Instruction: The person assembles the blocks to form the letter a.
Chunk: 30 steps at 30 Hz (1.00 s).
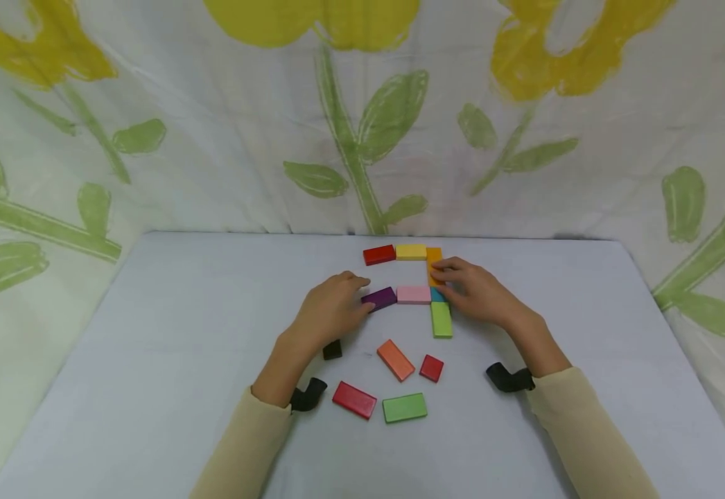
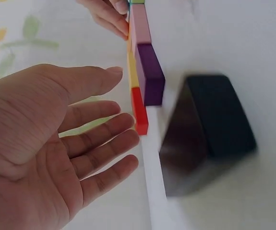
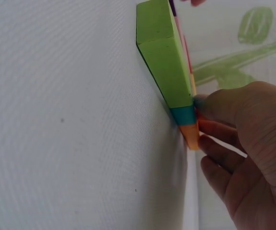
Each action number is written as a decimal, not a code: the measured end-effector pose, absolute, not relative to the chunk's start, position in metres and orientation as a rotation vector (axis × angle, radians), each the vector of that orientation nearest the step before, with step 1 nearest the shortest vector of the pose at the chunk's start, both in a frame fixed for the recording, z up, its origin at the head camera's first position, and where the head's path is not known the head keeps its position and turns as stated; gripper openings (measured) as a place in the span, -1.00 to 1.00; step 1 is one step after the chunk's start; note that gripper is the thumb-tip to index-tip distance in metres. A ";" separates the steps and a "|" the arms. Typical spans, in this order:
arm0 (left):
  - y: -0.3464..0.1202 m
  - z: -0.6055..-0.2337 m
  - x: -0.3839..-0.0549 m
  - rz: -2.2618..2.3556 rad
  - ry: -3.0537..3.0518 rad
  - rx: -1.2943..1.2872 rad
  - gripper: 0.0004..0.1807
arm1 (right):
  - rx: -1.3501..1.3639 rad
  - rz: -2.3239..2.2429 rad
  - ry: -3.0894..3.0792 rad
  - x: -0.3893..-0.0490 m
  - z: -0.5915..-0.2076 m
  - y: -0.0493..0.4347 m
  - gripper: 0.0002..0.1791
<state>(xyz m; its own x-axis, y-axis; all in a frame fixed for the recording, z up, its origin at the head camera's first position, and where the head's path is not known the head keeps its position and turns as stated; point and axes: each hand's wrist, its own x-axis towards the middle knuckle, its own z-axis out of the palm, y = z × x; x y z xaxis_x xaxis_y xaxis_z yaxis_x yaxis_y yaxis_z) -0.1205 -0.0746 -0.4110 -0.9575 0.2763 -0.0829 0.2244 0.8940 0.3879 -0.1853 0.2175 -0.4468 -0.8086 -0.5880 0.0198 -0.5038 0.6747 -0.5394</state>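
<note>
Coloured blocks lie in a connected figure on the white table. A red block [image 1: 379, 255] and a yellow block [image 1: 411, 252] form its far row, and an orange block [image 1: 434, 266] stands at their right end. Below come a teal block [image 1: 438, 294], a pink block [image 1: 414, 295] and a lime-green block [image 1: 441, 320]. My left hand [image 1: 333, 310] is beside the purple block [image 2: 150, 79], which adjoins the pink one at an angle; its fingers are loosely spread. At the right side, my right hand [image 3: 253, 143] touches the orange and teal blocks with fingertips and thumb.
Nearer me lie an orange-red block [image 1: 396, 360], a small red block [image 1: 431, 368], a longer red block [image 1: 354, 400] and a green block [image 1: 405, 408]. A black block [image 1: 333, 349] sits under my left wrist. Behind the table hangs a flower-painted cloth [image 1: 213, 138].
</note>
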 end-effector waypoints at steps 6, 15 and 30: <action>-0.088 -0.409 -0.114 0.567 2.942 0.377 -0.47 | -0.890 -0.800 2.744 -0.188 -0.448 0.217 -0.56; -0.104 -0.408 -0.100 0.578 2.960 0.419 -0.42 | -0.887 -0.812 2.736 -0.191 -0.450 0.218 -0.55; -0.123 -0.420 -0.069 0.514 2.968 0.427 -0.38 | -0.877 -0.831 2.732 -0.191 -0.451 0.218 -0.56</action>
<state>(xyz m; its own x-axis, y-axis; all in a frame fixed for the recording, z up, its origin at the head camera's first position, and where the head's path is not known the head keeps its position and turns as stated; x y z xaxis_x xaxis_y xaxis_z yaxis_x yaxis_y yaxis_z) -0.0689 -0.1235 -0.4199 -0.9558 0.2900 -0.0490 0.2566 0.9037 0.3429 -0.1910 0.2185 -0.4514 -0.8166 -0.5768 0.0218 -0.4911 0.6745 -0.5513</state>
